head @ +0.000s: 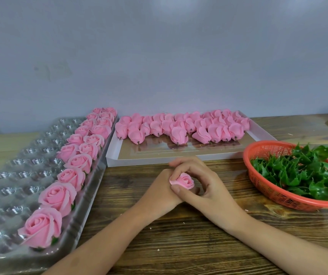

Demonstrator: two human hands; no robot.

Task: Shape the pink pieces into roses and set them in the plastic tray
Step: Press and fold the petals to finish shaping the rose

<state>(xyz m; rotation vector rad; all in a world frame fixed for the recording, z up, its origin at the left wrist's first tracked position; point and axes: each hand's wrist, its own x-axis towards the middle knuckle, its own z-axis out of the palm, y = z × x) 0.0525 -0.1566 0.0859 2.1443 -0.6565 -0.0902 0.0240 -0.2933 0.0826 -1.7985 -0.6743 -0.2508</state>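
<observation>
Our forearms cross the near edge of the wooden table (179, 239) and meet at its middle. The left hand (157, 189) seems curled round the base of the rose (184, 180), its fingers mostly hidden, while the right hand (202, 181) arches over it, thumb pinching an outer petal. To shape it well, we should turn the base slowly and ease each petal outward without creasing it. Finished roses (60, 195) fill the right columns of the plastic tray (10, 195) at the left. The pink pieces (179, 128) wait in the white box (258, 133) beyond.
</observation>
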